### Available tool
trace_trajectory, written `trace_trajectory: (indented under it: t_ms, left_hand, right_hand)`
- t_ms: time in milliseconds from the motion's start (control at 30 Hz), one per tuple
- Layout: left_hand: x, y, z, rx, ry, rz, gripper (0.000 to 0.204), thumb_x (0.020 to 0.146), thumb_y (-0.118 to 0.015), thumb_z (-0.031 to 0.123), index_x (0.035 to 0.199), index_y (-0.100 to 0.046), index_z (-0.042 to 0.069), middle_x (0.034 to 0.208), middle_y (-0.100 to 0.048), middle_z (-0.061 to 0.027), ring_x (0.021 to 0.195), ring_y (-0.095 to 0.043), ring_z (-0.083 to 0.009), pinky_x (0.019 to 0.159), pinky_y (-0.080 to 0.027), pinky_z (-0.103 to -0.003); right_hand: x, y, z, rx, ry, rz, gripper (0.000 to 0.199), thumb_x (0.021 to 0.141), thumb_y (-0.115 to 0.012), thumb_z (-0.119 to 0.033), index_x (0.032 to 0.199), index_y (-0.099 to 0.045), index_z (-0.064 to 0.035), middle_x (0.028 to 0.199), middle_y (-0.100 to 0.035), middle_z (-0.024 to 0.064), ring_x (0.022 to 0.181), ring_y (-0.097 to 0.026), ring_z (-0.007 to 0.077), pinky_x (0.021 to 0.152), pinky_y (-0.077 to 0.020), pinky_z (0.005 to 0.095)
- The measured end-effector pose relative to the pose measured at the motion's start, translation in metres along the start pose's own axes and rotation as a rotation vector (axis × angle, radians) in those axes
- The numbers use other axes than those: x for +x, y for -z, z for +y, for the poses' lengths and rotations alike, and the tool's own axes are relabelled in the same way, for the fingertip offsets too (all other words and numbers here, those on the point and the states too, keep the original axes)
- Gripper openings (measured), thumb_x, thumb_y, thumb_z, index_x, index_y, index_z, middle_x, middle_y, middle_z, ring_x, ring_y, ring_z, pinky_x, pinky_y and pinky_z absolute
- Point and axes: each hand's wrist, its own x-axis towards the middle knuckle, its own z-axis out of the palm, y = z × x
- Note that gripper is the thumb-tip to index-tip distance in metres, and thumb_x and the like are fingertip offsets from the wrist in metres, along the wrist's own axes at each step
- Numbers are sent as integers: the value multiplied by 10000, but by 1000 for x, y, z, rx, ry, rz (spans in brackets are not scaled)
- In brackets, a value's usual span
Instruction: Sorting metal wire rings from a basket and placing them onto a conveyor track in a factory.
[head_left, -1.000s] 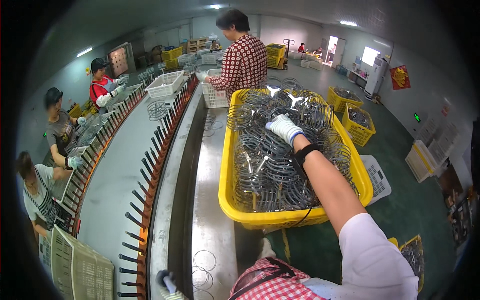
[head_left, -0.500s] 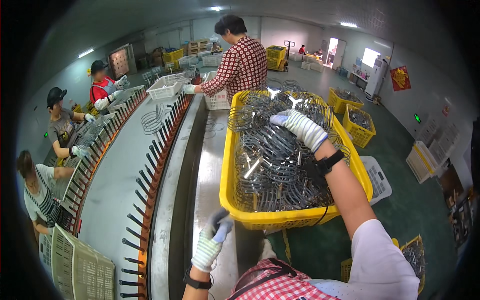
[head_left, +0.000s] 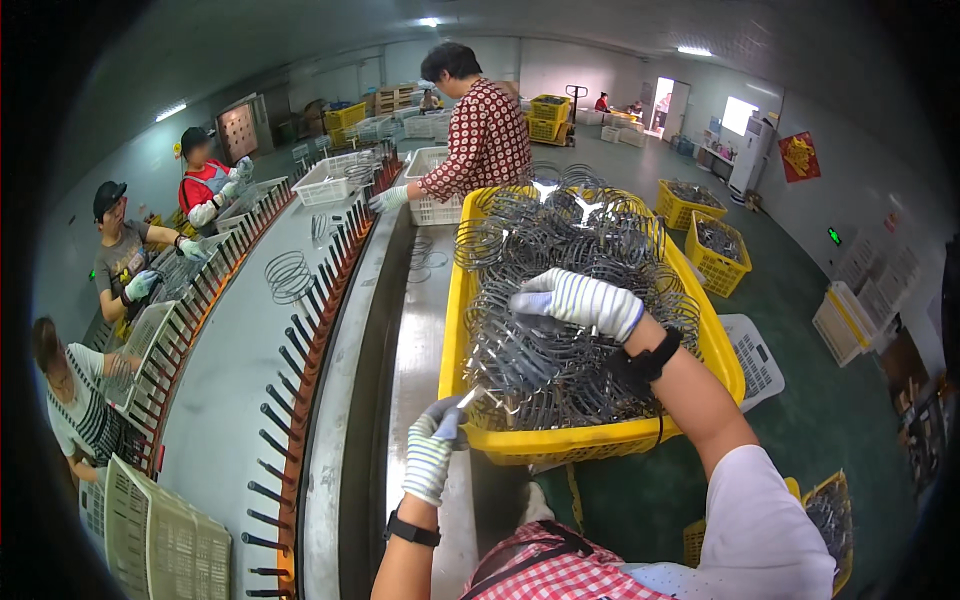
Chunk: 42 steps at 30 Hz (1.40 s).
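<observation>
A yellow plastic crate (head_left: pixel 583 441) in front of me is heaped with dark wire coils (head_left: pixel 580 240) that have silver metal ends. My right hand (head_left: pixel 582 302), in a striped glove with grey fingertips, is closed on a blurred bundle of coils (head_left: pixel 510 350) over the crate's near left part. Beside the crate's near left corner, my left hand (head_left: pixel 434 445) pinches a small silver metal end (head_left: pixel 467 398) of the bundle between thumb and fingers. How many coils the right hand holds is hidden by the glove.
Left of me runs a long conveyor with upright black pegs (head_left: pixel 268 490) along its edges and loose coils (head_left: pixel 288 277) on its grey surface. A co-worker in a patterned shirt (head_left: pixel 490 140) stands ahead; several more work across it. Yellow crates (head_left: pixel 717 255) stand on the floor at right.
My right hand has drawn toward me and left, pulling coils off the heap. My left hand has risen to the crate's corner and taken hold of a metal end. Coils on the conveyor have shifted nearer.
</observation>
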Motion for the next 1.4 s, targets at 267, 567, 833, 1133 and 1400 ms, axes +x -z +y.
trace_trajectory:
  t_ms: [267,567,833,1133,1400]
  left_hand:
    - [-32,49,-3,-540,227,54,283,910,-559,268,1069,-547,35,741,-573,-21,519,-448,-68,458,-405,-214]
    - [-111,79,9,-839,227,40,432,912,-545,331,1233,-462,54,754,-483,64,413,-244,5,387,-227,-160]
    - [-150,170,-16,-367,-91,484,399,875,-606,221,1163,-428,9,899,-580,-95,637,-560,-126,560,-485,-255]
    - [-229,336,-32,1283,-90,1545,335,839,-558,4,1174,-547,10,1104,-603,-101,996,-566,-215,909,-434,-310]
    - [-272,345,-26,785,148,1676,280,874,-570,216,1029,-595,-16,1011,-644,-183,863,-604,-299,756,-447,-372]
  right_hand:
    - [-8,20,16,-541,94,336,314,847,-585,-290,981,-634,-11,929,-664,140,888,-622,251,798,-462,357]
    - [32,-2,67,-748,3,269,486,838,-562,-374,1153,-567,-3,1115,-591,224,1055,-564,324,902,-437,388]
    - [62,31,105,-547,119,434,288,857,-585,-269,953,-600,3,803,-603,92,778,-520,177,749,-423,308]
    - [47,74,119,-112,246,758,349,889,-584,-327,1063,-597,-24,965,-585,29,897,-502,121,856,-391,245]
    - [-8,-6,9,273,465,636,155,902,-582,-225,939,-584,-74,851,-553,-32,770,-493,37,677,-409,200]
